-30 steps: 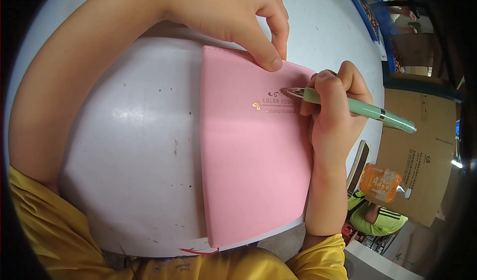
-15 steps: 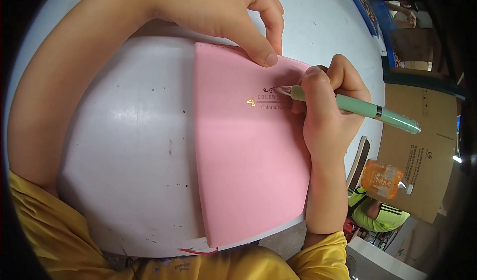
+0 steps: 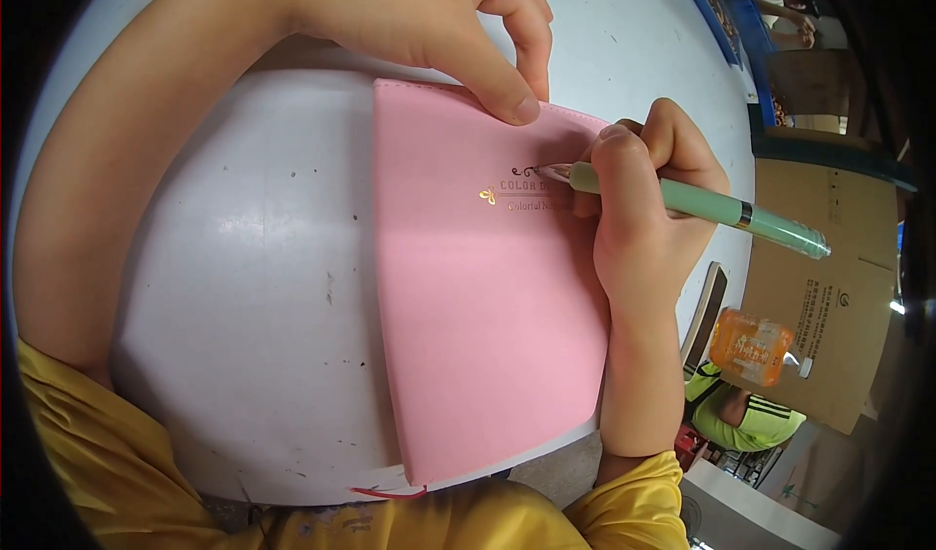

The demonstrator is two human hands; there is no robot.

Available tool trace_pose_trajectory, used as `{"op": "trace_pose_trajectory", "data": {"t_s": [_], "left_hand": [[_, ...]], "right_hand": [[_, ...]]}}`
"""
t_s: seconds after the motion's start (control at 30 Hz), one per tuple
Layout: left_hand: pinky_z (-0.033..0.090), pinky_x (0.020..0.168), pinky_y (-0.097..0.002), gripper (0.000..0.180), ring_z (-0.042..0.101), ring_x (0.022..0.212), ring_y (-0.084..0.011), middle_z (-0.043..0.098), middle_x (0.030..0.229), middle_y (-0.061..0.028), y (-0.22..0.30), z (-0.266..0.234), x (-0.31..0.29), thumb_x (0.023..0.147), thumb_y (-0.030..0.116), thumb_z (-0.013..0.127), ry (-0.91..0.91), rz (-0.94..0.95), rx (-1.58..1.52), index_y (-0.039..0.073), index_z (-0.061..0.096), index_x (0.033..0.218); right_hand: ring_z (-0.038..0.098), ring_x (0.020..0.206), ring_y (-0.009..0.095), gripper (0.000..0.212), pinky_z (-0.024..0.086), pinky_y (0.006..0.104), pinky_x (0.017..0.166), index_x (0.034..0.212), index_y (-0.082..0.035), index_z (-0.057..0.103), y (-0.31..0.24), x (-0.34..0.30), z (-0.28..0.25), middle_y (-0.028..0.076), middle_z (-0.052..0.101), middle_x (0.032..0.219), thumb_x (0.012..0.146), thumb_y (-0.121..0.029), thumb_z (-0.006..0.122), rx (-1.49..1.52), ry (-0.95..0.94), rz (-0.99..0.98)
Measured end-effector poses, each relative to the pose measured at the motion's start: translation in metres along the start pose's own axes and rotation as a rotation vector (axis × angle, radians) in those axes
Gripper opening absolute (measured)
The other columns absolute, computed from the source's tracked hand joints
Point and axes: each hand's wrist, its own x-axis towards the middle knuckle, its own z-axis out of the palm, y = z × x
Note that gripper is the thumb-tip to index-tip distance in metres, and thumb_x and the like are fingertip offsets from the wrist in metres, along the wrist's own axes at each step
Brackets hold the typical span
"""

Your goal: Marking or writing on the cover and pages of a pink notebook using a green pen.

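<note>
A closed pink notebook (image 3: 487, 326) with stitched edging lies on the white table, its cover carrying a gold flower and dark printed lettering. My right hand (image 3: 648, 184) grips a green pen (image 3: 702, 199) with a clear end and a dark band. The pen's tip rests at or just over the dark scroll ornament above the lettering; actual contact is hard to tell. At the notebook's far edge, my left hand (image 3: 468, 38) pinches the cover, thumb on top and a bent finger behind the edge. A red ribbon shows at the near corner.
The white table (image 3: 253, 257) has small dark marks. Beyond my right forearm are an orange drink bottle (image 3: 751, 348), a phone-like slab (image 3: 704, 318) and a large cardboard box (image 3: 829, 257). A person in a bright green sleeve (image 3: 746, 416) is at the lower right. Blue trays (image 3: 712, 14) stand far right.
The notebook has shifted slightly to the left and away from me, together with my left hand. The pen has stayed nearly in place over the ornament.
</note>
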Motion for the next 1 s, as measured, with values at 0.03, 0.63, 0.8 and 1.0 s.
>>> {"op": "trace_pose_trajectory", "data": {"t_s": [0.03,0.63,0.8,1.0], "left_hand": [[0.031,0.1,-0.0593,0.044,0.033,0.13,-0.0442,0.037,0.141,-0.0247,0.0012,-0.0007,-0.0004,0.083,0.052,0.061,-0.002,-0.005,0.008,0.015,0.069,0.105],[0.028,0.1,-0.0617,0.04,0.029,0.132,-0.045,0.035,0.142,-0.0236,-0.0003,-0.0033,0.0048,0.082,0.052,0.064,-0.037,0.012,0.034,0.019,0.071,0.103],[0.027,0.101,-0.0616,0.038,0.028,0.133,-0.0447,0.035,0.142,-0.0235,0.0014,-0.0012,0.0037,0.081,0.051,0.066,-0.03,-0.013,0.012,0.02,0.071,0.102],[0.026,0.102,-0.0613,0.035,0.027,0.133,-0.0443,0.035,0.142,-0.024,-0.004,0.0024,0.0045,0.081,0.047,0.068,0.023,0.036,0.022,0.02,0.071,0.102]], "right_hand": [[0.03,0.047,0.006,0.027,0.031,0.0164,0.046,0.057,-0.01,0.038,0.0,0.0,0.0,-0.003,0.038,0.05,0.074,0.004,0.053,0.002,-0.001,0.001],[0.031,0.047,0.007,0.027,0.03,0.0178,0.045,0.057,-0.01,0.035,0.0036,-0.0003,-0.0039,-0.002,0.038,0.05,0.074,0.004,0.051,0.024,-0.025,-0.033],[0.031,0.046,0.007,0.028,0.029,0.0198,0.045,0.06,-0.012,0.029,0.0061,0.0006,-0.0074,-0.001,0.038,0.051,0.076,0.003,0.046,-0.091,-0.069,-0.123],[0.029,0.048,0.007,0.029,0.027,0.0196,0.047,0.06,-0.012,0.029,0.0077,0.0,-0.0092,-0.003,0.035,0.052,0.076,0.003,0.046,-0.079,-0.069,-0.15]]}}
